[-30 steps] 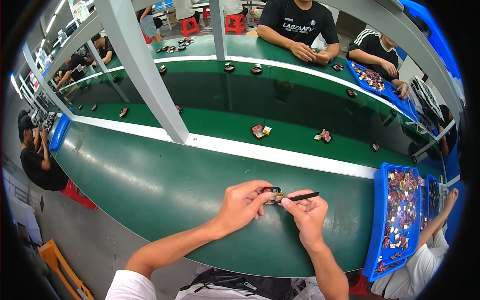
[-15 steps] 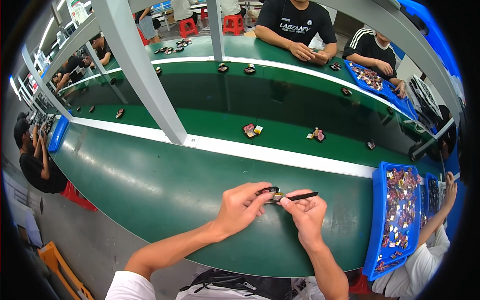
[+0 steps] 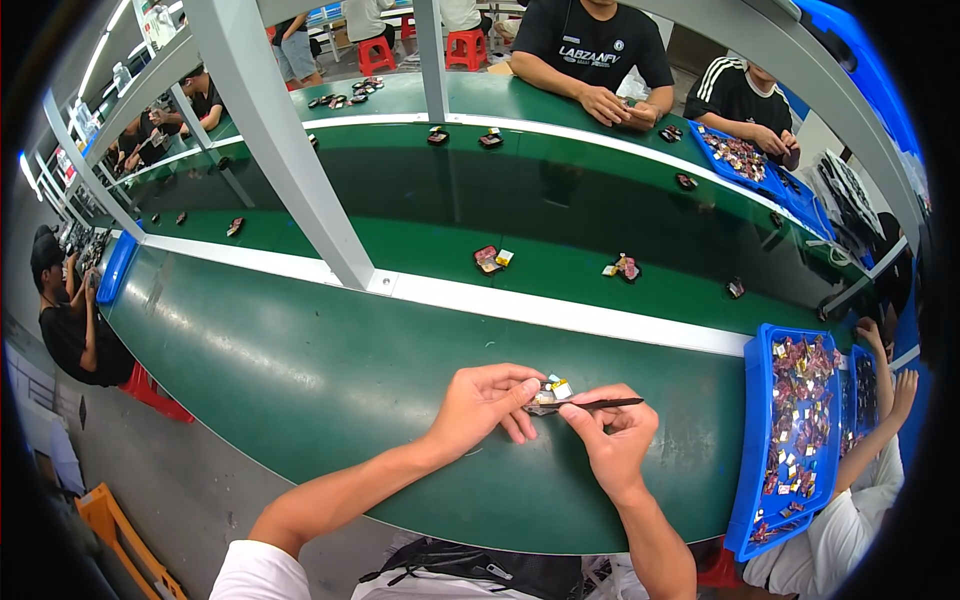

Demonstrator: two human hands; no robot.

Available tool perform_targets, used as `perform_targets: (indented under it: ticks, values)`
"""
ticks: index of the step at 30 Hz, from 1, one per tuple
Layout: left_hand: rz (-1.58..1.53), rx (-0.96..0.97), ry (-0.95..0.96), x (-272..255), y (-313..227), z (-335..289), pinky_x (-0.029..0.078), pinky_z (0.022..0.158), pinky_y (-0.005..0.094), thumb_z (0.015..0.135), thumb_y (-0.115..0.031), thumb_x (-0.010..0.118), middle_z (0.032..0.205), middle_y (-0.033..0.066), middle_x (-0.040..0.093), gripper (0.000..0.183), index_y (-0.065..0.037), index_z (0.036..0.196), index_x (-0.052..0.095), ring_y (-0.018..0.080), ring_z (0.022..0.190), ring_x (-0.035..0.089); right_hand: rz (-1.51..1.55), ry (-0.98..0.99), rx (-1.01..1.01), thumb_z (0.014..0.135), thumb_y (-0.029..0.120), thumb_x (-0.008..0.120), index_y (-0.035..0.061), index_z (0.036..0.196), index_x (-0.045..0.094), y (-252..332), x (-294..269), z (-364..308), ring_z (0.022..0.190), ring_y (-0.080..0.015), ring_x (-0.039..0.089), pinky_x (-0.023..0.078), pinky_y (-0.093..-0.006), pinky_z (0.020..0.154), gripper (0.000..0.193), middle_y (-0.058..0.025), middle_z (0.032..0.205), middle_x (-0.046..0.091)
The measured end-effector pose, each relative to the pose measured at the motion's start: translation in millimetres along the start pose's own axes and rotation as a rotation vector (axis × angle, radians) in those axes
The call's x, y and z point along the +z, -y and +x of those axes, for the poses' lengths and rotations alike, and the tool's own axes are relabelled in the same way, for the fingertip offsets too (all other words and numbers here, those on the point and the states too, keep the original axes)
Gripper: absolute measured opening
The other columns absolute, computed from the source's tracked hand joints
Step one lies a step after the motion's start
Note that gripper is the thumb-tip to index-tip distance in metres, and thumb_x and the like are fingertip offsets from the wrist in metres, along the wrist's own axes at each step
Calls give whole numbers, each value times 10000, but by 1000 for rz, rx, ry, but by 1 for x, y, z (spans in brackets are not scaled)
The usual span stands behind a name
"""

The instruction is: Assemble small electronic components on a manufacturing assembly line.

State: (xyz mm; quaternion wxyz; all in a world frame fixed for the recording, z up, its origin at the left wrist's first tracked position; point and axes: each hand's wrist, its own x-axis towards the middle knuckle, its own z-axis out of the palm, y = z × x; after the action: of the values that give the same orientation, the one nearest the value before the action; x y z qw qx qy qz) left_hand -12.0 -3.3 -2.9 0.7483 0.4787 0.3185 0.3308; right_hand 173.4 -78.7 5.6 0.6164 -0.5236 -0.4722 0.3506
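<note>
My left hand (image 3: pixel 487 405) pinches a small electronic assembly (image 3: pixel 545 397) between thumb and fingers, over the green table. The assembly has a dark shell and a little yellow-and-white block (image 3: pixel 560 388) showing on its far side; finer parts are too small to make out. My right hand (image 3: pixel 612 437) grips a slim black tweezers-like tool (image 3: pixel 615 403) between thumb and forefinger. Its working end points left and meets the assembly, where the exact contact is hidden by my fingers.
Beyond a white rail (image 3: pixel 560 318), a dark green conveyor (image 3: pixel 400 220) carries small assemblies, including one (image 3: pixel 490 260) straight ahead. A grey post (image 3: pixel 290 150) rises at left. On the right stands a blue tray (image 3: pixel 752 440) of small parts, beside a co-worker's arms. Other people sit across.
The pieces on the conveyor have shifted slightly left. In my hands the yellow-and-white block now shows more, and my left fingers have spread somewhat. The black tool has tilted a little.
</note>
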Motion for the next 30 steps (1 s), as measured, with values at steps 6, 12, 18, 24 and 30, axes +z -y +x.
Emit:
perform_targets:
  ticks: [6,12,18,24,30]
  values:
    - [-13,13,5,0,-3,-4,593,533,275,1039,-161,599,990,170,713,320,94,1229,634,215,684,730,-155,8,-150,801,-46,817,-10,862,726,4,1,-3,499,9,446,299,-175,460,115,-43,766,722]
    - [-26,20,18,-2,-2,-7,589,535,274,1027,-148,618,970,155,709,312,87,1232,628,204,678,726,-208,51,-204,792,-50,820,-13,845,716,5,0,-4,512,5,479,323,-165,467,122,-113,849,764]
    - [12,41,-2,0,-7,-9,573,528,266,1006,-109,643,921,138,700,291,84,1223,621,170,658,706,-179,60,-140,784,-58,823,-15,842,717,7,0,-2,504,4,473,313,-171,460,128,-104,835,760]
    - [7,63,-6,-2,-12,-7,567,527,258,1002,-86,642,888,133,699,279,89,1218,620,152,652,697,-182,20,-209,781,-5,852,17,864,752,3,6,2,453,1,402,268,-202,434,131,-4,705,715]
    - [65,74,-16,-2,-16,-6,561,528,254,997,-72,644,852,117,701,260,79,1208,638,137,625,684,-159,36,-152,783,-10,847,13,879,753,6,6,7,451,4,403,255,-202,437,136,15,637,655]
